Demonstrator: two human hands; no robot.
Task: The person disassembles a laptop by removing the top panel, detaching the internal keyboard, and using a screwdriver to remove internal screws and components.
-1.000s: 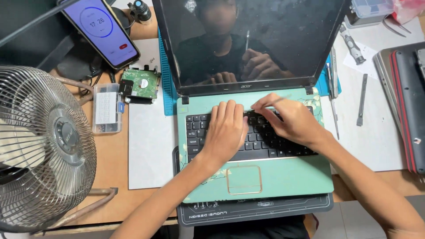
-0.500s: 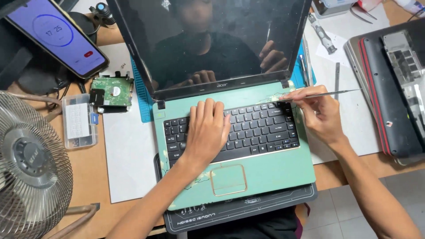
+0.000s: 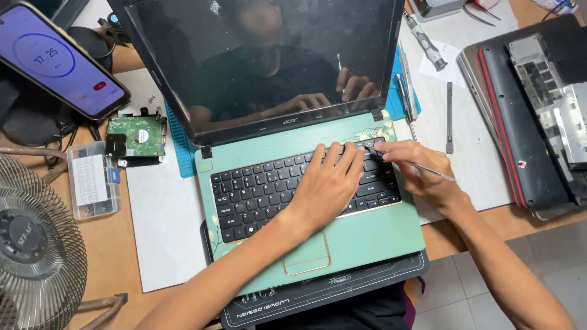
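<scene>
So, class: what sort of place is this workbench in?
Probably a computer repair bench: a green laptop being worked on, a bare hard drive, a dismantled laptop and a screwdriver lying alongside.

The left hand (image 3: 327, 183) is lying flat on the keyboard (image 3: 269, 189) of the green laptop (image 3: 361, 235), fingers reaching its top row. The right hand (image 3: 422, 168) is pinching a thin metal tool (image 3: 428, 170), its tip touching the keyboard's upper right corner. A phone (image 3: 58, 61), drive (image 3: 136, 135) and fan (image 3: 30, 250) are sitting left.
</scene>
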